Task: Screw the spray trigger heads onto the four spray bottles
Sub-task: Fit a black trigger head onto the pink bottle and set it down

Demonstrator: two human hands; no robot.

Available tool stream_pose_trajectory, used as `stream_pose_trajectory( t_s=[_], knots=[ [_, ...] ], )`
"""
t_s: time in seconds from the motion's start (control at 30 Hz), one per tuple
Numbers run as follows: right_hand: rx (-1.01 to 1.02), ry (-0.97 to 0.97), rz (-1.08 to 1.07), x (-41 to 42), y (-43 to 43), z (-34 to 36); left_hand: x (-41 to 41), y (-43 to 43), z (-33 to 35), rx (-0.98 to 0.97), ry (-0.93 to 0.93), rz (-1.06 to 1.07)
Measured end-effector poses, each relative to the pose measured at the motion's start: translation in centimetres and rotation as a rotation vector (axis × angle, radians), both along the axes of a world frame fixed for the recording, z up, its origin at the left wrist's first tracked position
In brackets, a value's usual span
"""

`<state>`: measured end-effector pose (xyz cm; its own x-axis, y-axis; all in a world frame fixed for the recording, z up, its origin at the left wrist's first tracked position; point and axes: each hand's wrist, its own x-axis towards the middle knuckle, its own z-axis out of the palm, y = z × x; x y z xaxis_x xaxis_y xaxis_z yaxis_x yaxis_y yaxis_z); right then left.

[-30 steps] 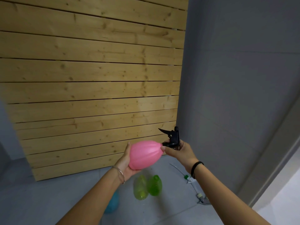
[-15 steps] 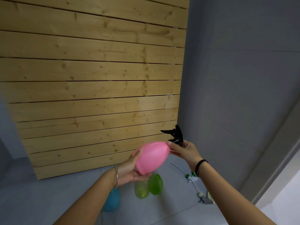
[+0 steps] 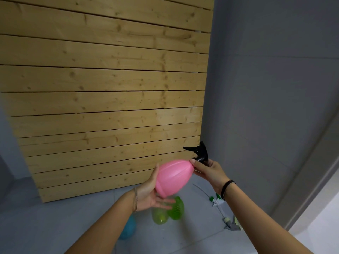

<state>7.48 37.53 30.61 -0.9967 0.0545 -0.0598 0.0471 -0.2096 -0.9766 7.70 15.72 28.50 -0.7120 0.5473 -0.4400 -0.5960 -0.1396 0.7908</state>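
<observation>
Both hands held the pink bottle [image 3: 173, 177] in the air. Fingers of the right hand [image 3: 209, 171] were closed round the collar of the black trigger head [image 3: 199, 154] at the bottle's neck, thumb on the near side. Under the bottle's wide base the left hand [image 3: 153, 191] lay cupped and loosely open, palm up, thumb along the bottle's left flank, fingers spread below.

With its long axis tilted, the bottle had its base down and to the left, near the left palm, and its neck up and to the right, at the right fingertips. Sitting on the neck, the trigger head pointed its nozzle to the left; whether it was fully screwed home could not be told.

Shaped like an egg, the bottle was of smooth, matt pink plastic with shallow ribs running lengthwise and a seam near the base. By contrast the trigger head was hard, angular black plastic.

Below the grip, on the grey floor [image 3: 55, 226], lay a translucent yellow-green bottle [image 3: 160, 215] touching a darker green bottle [image 3: 177, 208], and further left, partly behind the left forearm, a blue bottle [image 3: 129, 228]. Below the right wrist lay two loose trigger heads [image 3: 230, 224] with thin dip tubes. Behind the grip stood a wall of knotty pale wooden planks [image 3: 102, 79], laid horizontally.
</observation>
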Motion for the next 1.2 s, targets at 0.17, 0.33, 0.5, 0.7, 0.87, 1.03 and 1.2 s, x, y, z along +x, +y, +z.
stream_pose_trajectory(
  t_s=[0.17, 0.33, 0.5, 0.7, 0.87, 1.03, 1.2],
  knots=[
    [-0.014, -0.045, -0.017, -0.1, 0.1, 0.0, -1.0, 0.1, 0.0, 0.103, 0.188, 0.154],
    [-0.016, -0.030, 0.008, -0.1, 0.0, 0.0, -0.4, -0.5, -0.4, 0.037, 0.002, 0.007],
    [0.004, -0.060, -0.006, -0.1, 0.0, 0.0, -0.5, 0.0, 0.3, 0.108, 0.113, 0.067],
    [-0.024, -0.058, -0.025, 0.1, 0.0, 0.3, -0.3, 0.3, 0.3, 0.003, 0.160, 0.173],
    [-0.011, -0.049, 0.002, 0.2, -0.5, 0.6, 0.1, 0.0, 0.8, 0.043, -0.008, 0.062],
    [-0.066, -0.019, 0.014, 0.1, -0.5, 0.8, -0.3, 0.8, 0.4, -0.035, 0.170, 0.288],
    [-0.066, -0.006, -0.123, -0.1, -1.3, 0.9, -0.3, 1.1, 0.5, -0.107, 0.383, 0.456]
  ],
)
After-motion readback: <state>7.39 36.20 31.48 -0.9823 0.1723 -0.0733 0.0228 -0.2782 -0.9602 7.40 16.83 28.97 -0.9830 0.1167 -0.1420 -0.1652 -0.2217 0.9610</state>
